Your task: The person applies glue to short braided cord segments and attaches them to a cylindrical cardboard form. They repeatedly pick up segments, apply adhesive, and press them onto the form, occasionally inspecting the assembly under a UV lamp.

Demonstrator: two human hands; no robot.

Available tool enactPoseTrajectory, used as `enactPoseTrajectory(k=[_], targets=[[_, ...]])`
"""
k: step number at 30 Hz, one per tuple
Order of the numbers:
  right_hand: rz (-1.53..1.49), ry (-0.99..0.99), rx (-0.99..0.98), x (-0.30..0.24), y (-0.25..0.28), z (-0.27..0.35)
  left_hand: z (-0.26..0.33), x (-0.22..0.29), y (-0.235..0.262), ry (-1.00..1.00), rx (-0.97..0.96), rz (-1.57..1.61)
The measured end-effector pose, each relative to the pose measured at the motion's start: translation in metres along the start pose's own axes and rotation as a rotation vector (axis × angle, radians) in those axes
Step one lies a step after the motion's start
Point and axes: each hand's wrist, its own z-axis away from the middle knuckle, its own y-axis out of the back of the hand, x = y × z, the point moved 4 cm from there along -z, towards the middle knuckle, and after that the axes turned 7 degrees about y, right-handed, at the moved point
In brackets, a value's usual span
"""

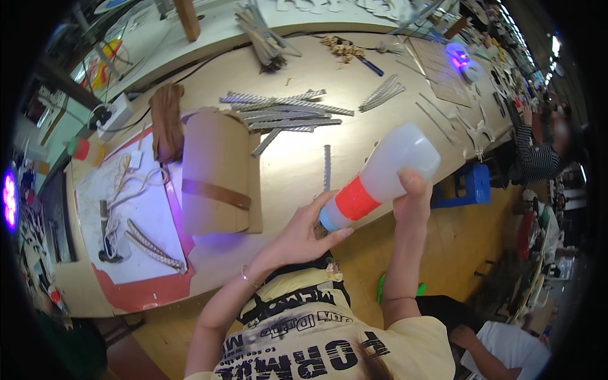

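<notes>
A translucent white plastic bottle [394, 163] with a red band [358, 197] is held tilted in front of me, over the table's front edge. My right hand [413, 197] grips its wide bottom end, thumb along the side. At the lower, nearer end, the fingers and thumb of my left hand [301, 234] close around the blue cap [330, 217]. A single grey braided strip [327, 166] lies on the table just beyond the left hand. To the left of that hand rests a tan cardboard form [215, 152] with a brown leather strap [216, 194] across it.
Grey braided strips [288, 114] are piled mid-table, with another bundle [382, 94] to their right. Folded brown leather [166, 123], a hammer [106, 231] and cords lie left. A blue stool [465, 189] stands beyond the table's right edge. Other people are at right.
</notes>
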Motion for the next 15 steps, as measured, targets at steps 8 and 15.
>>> enactPoseTrajectory(k=[8, 15], targets=[[-0.697, 0.479, -0.522, -0.16, 0.048, -0.007, 0.006, 0.018, -0.003, -0.159, 0.156, -0.521], [1.406, 0.572, 0.477, -0.094, 0.106, -0.013, 0.014, 0.019, -0.003, -0.16, 0.19, -0.557]])
